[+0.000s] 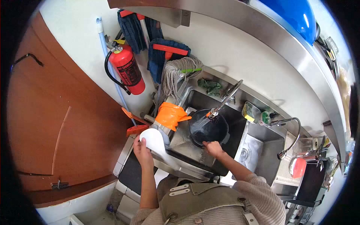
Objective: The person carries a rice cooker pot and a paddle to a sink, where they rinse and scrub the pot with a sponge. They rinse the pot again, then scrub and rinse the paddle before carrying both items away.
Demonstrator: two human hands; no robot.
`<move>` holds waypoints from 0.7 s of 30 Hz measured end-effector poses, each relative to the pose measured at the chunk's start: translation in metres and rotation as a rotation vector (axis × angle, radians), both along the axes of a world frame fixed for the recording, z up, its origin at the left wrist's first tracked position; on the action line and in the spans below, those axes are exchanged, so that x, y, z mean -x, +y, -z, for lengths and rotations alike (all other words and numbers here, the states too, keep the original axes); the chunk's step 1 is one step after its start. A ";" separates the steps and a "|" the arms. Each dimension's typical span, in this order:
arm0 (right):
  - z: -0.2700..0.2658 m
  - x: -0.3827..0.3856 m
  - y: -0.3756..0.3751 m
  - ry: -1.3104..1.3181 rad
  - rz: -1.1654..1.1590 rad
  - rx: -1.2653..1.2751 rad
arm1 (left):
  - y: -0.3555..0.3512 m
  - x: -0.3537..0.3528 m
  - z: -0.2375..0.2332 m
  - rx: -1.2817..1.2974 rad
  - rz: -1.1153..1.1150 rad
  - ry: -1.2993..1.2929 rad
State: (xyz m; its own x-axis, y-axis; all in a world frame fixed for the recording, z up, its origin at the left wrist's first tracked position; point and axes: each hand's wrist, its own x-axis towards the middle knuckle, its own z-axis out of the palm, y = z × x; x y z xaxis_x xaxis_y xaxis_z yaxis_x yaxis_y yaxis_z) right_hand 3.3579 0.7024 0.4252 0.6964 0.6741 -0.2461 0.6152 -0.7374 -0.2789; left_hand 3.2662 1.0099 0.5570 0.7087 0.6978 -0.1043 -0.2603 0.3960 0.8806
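Note:
My right hand (213, 149) is closed on the near edge of a black pot (200, 131) in the left sink basin (183, 140). Water sprays into the pot from a curved faucet (234, 90) with an orange-and-black nozzle. To the left of the basin, my left hand (143, 150) grips a smooth white rounded object (152, 138), its lower end smeared by motion; I cannot tell its exact kind. Just beyond that object, an orange plastic bag (171, 115) hangs over the basin's left edge.
A second basin (258, 146) with its own faucet (296, 127) lies to the right, beside a dish rack (287, 157). Along the back ledge are a green cloth (210, 86) and a sponge container (250, 112). Mops (180, 73) and a fire extinguisher (127, 69) stand left; a steel shelf (285, 45) overhangs.

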 end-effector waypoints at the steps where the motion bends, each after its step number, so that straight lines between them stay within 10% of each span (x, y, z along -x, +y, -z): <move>1: 0.000 0.004 -0.002 -0.002 0.003 0.000 | -0.002 -0.002 0.002 0.000 0.003 -0.002; 12: -0.037 0.000 0.009 -0.042 0.086 -0.188 | 0.013 0.005 0.052 0.758 0.375 0.243; 21: -0.082 0.007 -0.006 -0.063 0.107 -0.196 | -0.020 0.013 0.033 0.055 0.882 0.493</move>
State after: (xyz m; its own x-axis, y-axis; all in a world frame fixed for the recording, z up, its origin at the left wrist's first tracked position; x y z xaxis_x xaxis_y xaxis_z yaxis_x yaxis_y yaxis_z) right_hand 3.3506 0.6968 0.5072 0.7766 0.6260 -0.0713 0.5569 -0.7349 -0.3871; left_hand 3.2528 0.9899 0.5245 0.8384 -0.0692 -0.5406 0.5326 0.3146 0.7857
